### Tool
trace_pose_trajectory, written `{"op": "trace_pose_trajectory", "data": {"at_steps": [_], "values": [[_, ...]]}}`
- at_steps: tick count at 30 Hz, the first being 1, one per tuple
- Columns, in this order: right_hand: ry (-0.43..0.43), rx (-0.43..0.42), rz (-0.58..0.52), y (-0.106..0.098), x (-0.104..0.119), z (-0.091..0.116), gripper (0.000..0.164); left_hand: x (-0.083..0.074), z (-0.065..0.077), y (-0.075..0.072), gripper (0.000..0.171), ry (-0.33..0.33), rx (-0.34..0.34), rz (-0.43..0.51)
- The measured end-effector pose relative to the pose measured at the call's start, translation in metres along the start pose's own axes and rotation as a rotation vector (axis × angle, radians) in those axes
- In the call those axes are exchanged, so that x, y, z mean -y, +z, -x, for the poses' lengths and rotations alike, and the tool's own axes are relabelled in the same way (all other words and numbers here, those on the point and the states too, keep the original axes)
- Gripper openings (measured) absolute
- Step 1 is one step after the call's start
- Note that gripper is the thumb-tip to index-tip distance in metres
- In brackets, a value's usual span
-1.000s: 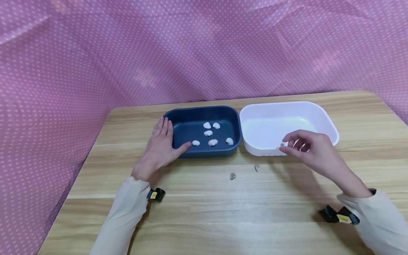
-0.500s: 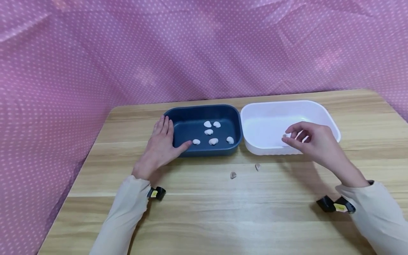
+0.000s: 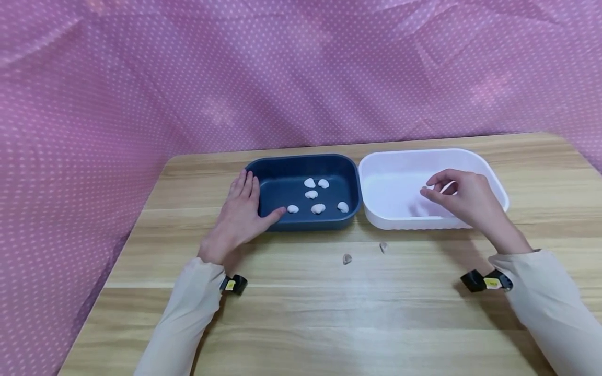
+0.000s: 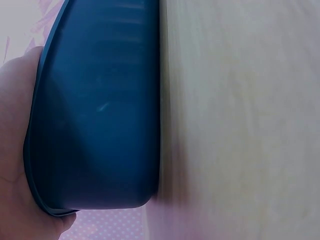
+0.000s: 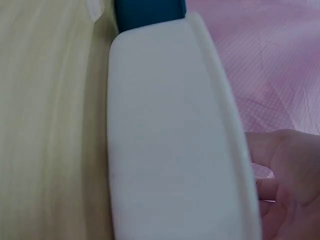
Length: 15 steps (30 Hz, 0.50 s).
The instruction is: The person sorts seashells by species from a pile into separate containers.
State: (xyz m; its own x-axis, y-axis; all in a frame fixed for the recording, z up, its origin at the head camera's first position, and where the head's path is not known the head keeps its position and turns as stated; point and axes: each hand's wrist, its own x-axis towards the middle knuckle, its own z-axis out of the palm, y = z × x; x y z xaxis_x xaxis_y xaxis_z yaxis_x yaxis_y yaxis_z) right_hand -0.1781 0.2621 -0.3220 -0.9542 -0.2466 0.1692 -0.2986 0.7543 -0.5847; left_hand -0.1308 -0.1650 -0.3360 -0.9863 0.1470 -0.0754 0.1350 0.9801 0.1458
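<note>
My left hand (image 3: pixel 239 215) rests on the left rim of a dark blue tray (image 3: pixel 305 225), fingers straight and thumb spread over the near edge. Several white seashells (image 3: pixel 317 209) lie on that tray's floor. Over the white tray (image 3: pixel 404 224) is my right hand (image 3: pixel 465 198), pinching a small seashell (image 3: pixel 425 188) between thumb and index finger. Most of this shell is covered by the fingertips. In the right wrist view, the white tray's wall (image 5: pixel 170 130) hides the fingertips. The blue tray's outer wall (image 4: pixel 105 115) fills much of the left wrist view.
Two small brownish seashells, one at the left (image 3: pixel 347 259) and one further right (image 3: pixel 383 247), lie on the wooden table (image 3: pixel 301 313) in front of the trays. The trays stand side by side, ends close together. A pink dotted cloth (image 3: pixel 301 78) hangs behind the table.
My right hand has moved from the white tray's near rim further in over the tray, still pinching the seashell. The left hand stays on the blue tray's rim.
</note>
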Motion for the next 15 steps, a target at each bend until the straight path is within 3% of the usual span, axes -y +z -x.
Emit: {"op": "trace_pose_trajectory", "data": {"at_steps": [15], "values": [[-0.002, 0.023, 0.045, 0.011, -0.014, -0.005, 0.02, -0.001, 0.0, -0.001, 0.106, -0.013, 0.01, 0.007]]}}
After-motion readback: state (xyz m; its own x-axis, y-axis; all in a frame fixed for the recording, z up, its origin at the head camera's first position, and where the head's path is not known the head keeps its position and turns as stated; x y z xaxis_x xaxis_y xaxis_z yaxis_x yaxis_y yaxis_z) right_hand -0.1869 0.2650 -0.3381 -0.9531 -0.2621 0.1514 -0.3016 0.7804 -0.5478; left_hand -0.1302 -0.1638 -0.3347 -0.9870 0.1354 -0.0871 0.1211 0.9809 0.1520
